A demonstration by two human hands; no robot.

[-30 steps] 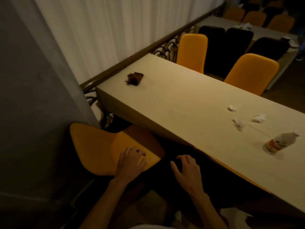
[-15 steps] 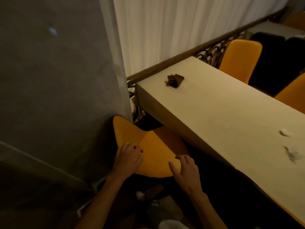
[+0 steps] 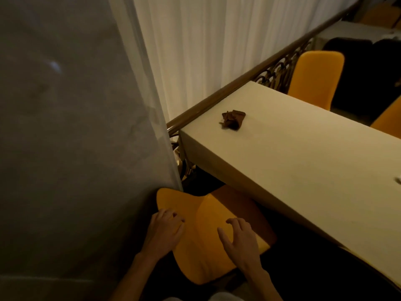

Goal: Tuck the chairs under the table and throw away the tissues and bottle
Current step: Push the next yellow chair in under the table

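Observation:
An orange chair [image 3: 204, 242] stands at the near left corner of the cream table [image 3: 303, 170], its seat partly under the table edge and its backrest toward me. My left hand [image 3: 163, 230] lies on the left part of the backrest with its fingers curled over the top edge. Over the right part of the backrest, my right hand [image 3: 239, 241] has its fingers spread, touching it or just above it. A crumpled brown tissue [image 3: 233, 121] lies on the table near its far left corner. A sliver of white tissue [image 3: 398, 180] shows at the right border. No bottle is in view.
A grey wall [image 3: 65, 148] and a white curtain [image 3: 195, 51] close off the left, right against the chair. A brown railing [image 3: 238, 83] runs behind the table. Two more orange chairs [image 3: 314, 79] [image 3: 389, 122] stand at the far side, with dark chairs [image 3: 358, 61] behind.
My view has swung left, so the bottle and most white tissues have left the frame. My right hand has moved from beside the chair onto its backrest; my left hand stays there.

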